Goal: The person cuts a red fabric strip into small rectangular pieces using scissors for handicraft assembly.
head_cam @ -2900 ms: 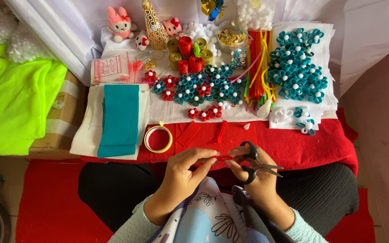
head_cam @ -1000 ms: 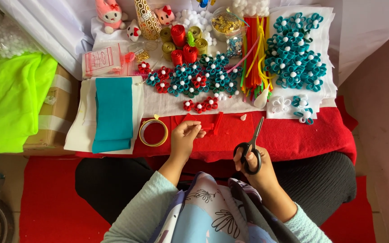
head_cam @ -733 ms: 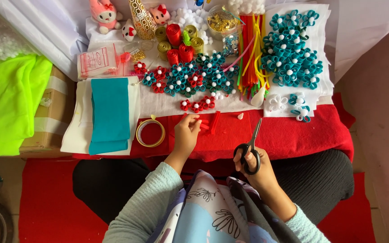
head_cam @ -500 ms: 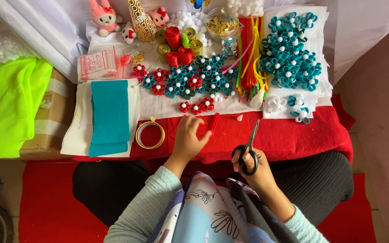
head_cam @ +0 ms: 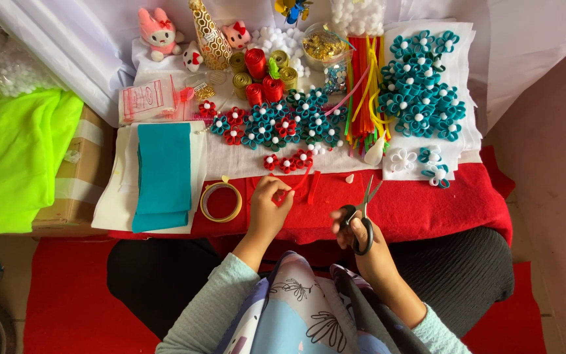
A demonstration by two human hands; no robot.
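A thin red felt strip lies on the red cloth near the front edge of the surface, its long axis slanting up and to the right toward a short row of small red flowers. The left hand is on it, fingers curled and pinching the strip's lower end, so the strip runs away from that hand toward the back of the surface. One more red strip lies just to its right, nearly upright. The right hand sits well apart to the right, nearer the front edge, fingers closed through the loops of one pair of black-handled scissors whose blades point to the back and stand slightly parted. The left hand is the nearer one to the strip. Left of it rests one roll of gold tape, then one folded teal felt sheet by the left edge. At the right back corner a heap of teal flowers is too crowded to count
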